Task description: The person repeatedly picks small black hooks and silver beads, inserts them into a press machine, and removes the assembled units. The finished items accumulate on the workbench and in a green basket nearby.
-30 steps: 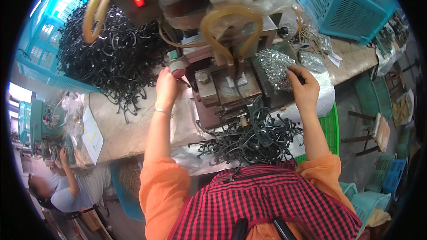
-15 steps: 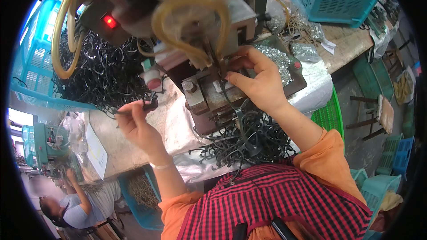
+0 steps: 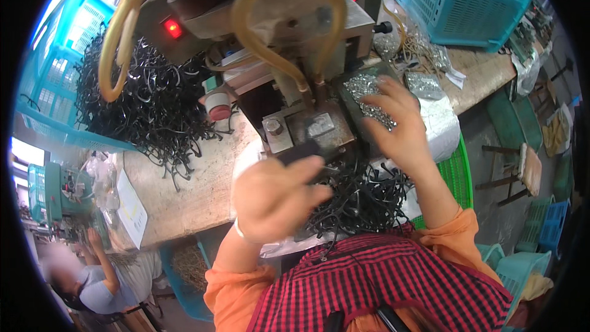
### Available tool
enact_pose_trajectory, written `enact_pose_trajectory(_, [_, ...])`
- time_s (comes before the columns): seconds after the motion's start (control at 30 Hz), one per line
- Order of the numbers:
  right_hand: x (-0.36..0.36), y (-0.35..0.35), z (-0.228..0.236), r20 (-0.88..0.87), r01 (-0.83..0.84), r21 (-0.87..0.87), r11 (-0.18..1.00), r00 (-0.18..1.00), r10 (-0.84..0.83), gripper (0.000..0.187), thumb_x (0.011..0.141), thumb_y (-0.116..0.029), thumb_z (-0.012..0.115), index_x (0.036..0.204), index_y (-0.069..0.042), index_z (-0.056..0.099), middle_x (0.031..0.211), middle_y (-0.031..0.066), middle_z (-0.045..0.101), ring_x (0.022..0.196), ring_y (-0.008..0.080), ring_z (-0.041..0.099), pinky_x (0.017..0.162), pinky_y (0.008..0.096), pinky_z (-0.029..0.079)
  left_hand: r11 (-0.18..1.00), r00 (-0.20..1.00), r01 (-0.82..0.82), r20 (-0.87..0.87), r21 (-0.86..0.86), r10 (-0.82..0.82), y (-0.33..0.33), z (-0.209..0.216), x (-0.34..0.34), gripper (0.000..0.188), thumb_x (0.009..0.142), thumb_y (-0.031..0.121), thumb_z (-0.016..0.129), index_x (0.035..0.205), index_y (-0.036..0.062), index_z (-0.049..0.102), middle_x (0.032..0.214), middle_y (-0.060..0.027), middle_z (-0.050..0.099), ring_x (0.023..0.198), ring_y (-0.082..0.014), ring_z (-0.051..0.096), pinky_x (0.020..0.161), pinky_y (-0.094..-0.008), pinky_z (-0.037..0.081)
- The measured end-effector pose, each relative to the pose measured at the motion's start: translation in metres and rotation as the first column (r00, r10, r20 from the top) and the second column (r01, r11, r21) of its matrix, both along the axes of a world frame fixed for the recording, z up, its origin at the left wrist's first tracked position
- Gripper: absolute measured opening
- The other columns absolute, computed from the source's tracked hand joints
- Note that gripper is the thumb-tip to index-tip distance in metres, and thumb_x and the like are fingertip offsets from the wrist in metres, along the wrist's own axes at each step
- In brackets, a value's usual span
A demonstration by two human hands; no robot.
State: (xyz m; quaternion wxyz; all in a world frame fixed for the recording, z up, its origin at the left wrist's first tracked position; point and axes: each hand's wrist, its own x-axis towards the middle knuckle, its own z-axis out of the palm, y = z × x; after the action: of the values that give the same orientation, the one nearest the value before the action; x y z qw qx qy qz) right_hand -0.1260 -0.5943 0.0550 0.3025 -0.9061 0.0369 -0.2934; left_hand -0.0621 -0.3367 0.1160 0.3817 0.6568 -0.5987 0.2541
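My left hand [image 3: 275,201], smeared by motion, is just in front of the press machine's metal fixture [image 3: 321,124]. Its fingers point right, beside a pile of black curved strips [image 3: 350,206]; whether they hold one is unclear. Over a dark tray [image 3: 345,107] of small shiny metal parts [image 3: 367,95], my right hand [image 3: 402,124] is open, thumb and fingers apart, with the fingertips near the parts. A large heap of black strips [image 3: 138,95] spills from a blue basket [image 3: 58,95] at the left.
Looped yellowish hoses [image 3: 241,24] hang from the machine, and a red push button [image 3: 218,110] sits at its left. Plastic bags of metal parts [image 3: 424,85] and a blue crate [image 3: 470,9] stand behind right. Another person [image 3: 104,289] sits at lower left.
My left hand has moved right from the heap's edge to the machine's front. My right hand has left the fixture for the metal-parts tray. The strip at the fixture is no longer seen there.
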Motion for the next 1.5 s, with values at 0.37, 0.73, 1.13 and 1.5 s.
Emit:
enact_pose_trajectory(0.37, [0.025,-0.050,-0.075,0.096,0.256,-0.034,0.966,0.963,-0.252,0.014,0.080,-0.011,0.076,0.091,-0.005,0.071,0.107,0.0132,0.070,0.106,0.0346,0.064,0.093,0.0426,0.050,1.000,0.990,-0.024,0.136,0.004,0.023,-0.035,-0.017,0.000,0.029,0.072,0.015,0.087,0.082,0.0079,0.060,0.097,-0.0098,0.071,0.060,-0.0188,0.059,0.049,-0.0288,0.047])
enact_pose_trajectory(0.73, [0.033,-0.054,-0.095,0.106,0.208,0.086,0.974,0.971,-0.216,0.014,0.091,-0.006,0.066,0.104,-0.001,0.067,0.094,0.0111,0.068,0.088,0.0250,0.066,0.083,0.0348,0.051,0.985,0.995,-0.099,-0.018,-0.145,0.097,-0.023,-0.045,-0.019,0.021,0.078,0.014,0.080,0.094,0.0085,0.067,0.111,-0.0116,0.070,0.065,-0.0179,0.060,0.076,-0.0349,0.059])
enact_pose_trajectory(1.13, [0.030,-0.026,-0.056,0.031,0.063,0.453,0.889,0.996,-0.086,0.015,0.087,-0.005,0.073,0.101,-0.001,0.075,0.095,0.0067,0.075,0.090,0.0143,0.069,0.085,0.0284,0.053,0.272,0.501,-0.770,0.283,0.577,0.818,0.106,-0.145,0.165,0.015,0.080,0.005,0.066,0.093,0.0070,0.072,0.106,-0.0089,0.069,0.105,-0.0307,0.063,0.081,-0.0398,0.055])
enact_pose_trajectory(1.5, [-0.028,-0.031,-0.033,-0.022,0.117,0.464,0.878,0.992,-0.121,0.013,0.085,-0.004,0.074,0.098,-0.001,0.077,0.096,0.0068,0.074,0.093,0.0178,0.069,0.090,0.0307,0.051,0.619,0.617,-0.722,-0.118,0.308,0.778,0.095,-0.147,0.108,0.025,0.080,-0.006,0.065,0.098,0.0081,0.073,0.098,-0.0084,0.069,0.098,-0.0314,0.065,0.095,-0.0414,0.051])
